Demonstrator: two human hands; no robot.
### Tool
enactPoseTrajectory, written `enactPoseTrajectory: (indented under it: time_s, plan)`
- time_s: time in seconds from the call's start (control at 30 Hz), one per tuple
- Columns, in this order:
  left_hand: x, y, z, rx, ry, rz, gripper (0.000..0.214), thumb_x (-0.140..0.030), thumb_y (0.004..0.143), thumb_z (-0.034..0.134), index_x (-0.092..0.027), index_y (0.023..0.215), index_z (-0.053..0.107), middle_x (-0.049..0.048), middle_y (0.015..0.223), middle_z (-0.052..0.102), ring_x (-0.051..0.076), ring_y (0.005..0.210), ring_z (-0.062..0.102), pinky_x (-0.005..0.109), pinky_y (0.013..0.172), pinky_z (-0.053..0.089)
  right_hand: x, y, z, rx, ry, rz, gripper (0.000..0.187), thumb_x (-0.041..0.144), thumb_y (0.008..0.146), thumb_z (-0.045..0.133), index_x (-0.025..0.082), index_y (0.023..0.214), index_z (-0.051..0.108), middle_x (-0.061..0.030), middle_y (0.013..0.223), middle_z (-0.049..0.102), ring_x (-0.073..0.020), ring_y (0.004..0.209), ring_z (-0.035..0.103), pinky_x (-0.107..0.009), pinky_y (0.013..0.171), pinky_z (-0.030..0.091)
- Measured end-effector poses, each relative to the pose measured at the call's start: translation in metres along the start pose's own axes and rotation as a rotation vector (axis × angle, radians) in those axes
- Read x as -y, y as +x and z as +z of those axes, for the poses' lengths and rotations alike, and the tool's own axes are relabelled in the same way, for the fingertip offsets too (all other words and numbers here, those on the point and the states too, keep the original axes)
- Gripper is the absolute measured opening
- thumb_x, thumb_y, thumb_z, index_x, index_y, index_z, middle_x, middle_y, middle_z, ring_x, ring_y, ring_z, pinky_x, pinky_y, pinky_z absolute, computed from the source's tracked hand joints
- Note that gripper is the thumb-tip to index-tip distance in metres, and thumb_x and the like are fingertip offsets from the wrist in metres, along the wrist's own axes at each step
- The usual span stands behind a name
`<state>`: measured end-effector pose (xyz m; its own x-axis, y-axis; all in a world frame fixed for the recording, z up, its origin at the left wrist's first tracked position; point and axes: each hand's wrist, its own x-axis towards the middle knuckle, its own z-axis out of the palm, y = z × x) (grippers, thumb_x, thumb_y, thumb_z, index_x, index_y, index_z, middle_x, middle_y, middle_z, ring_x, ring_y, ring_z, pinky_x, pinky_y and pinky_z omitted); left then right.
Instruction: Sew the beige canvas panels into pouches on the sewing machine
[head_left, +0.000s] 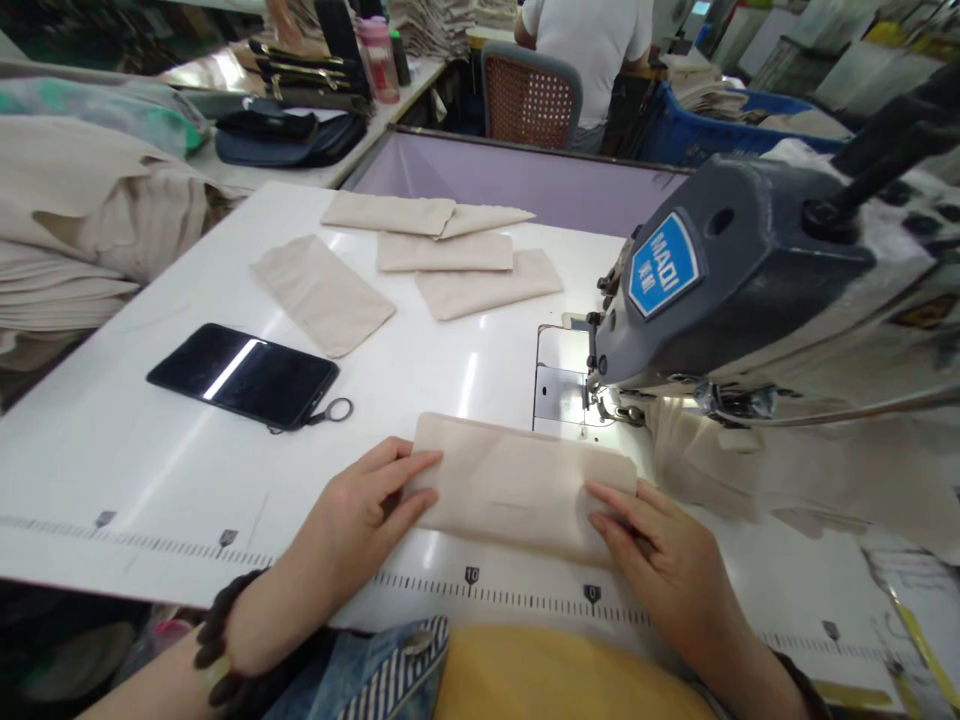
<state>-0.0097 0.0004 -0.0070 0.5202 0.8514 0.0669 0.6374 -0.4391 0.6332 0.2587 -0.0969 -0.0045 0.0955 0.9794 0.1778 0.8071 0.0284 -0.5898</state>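
I have the left hand (360, 520) and right hand (649, 550) flat on the two ends of the folded cloth piece (517, 480), low centre on the counter (112, 470). Neither grip is closed round it. Its far edge lies near the presser foot (600, 400), so I'd worry about fingertips straying there, or the fold slipping. The needle is hard to make out.
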Motion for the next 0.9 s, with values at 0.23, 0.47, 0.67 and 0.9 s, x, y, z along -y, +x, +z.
enactPoseTrajectory:
  time_s: [0.23,0.47,0.67,0.9]
  plan:
    - [-0.005,0.000,0.000,-0.119,0.085,0.052,0.023,-0.024,0.086,0.047,-0.019,0.100,0.065,0.0025,0.087,0.063,0.014,0.076,0.063,0.023,0.067,0.054,-0.004,-0.002,0.004,-0.039,-0.109,-0.072,0.029,0.032,0.087,0.047,0.019,0.100,0.070,-0.0081,0.090,0.071,-0.0216,0.084,0.067,-0.029,0.070,0.056]
    - [-0.008,0.002,0.001,-0.120,0.074,0.011,0.024,-0.023,0.085,0.048,-0.018,0.103,0.063,0.0025,0.085,0.061,0.014,0.073,0.061,0.023,0.066,0.054,-0.003,0.004,0.006,-0.064,-0.190,-0.120,0.032,0.032,0.088,0.045,0.015,0.099,0.070,-0.0090,0.089,0.071,-0.0212,0.080,0.068,-0.028,0.066,0.057]
    - [-0.007,0.003,0.001,-0.099,0.068,-0.006,0.025,-0.021,0.085,0.048,-0.015,0.105,0.062,0.0029,0.084,0.059,0.013,0.071,0.060,0.023,0.066,0.053,-0.006,0.004,0.007,-0.050,-0.238,-0.136,0.034,0.034,0.090,0.042,0.016,0.098,0.070,-0.0086,0.088,0.071,-0.0223,0.082,0.068,-0.029,0.066,0.057]
    - [-0.010,0.007,-0.002,-0.044,0.051,-0.042,0.023,-0.021,0.085,0.047,-0.016,0.101,0.063,0.0016,0.081,0.057,0.012,0.068,0.058,0.023,0.064,0.052,-0.005,0.007,0.005,-0.018,-0.255,-0.147,0.036,0.033,0.091,0.040,0.013,0.099,0.070,-0.0092,0.084,0.071,-0.0205,0.074,0.068,-0.026,0.058,0.055]
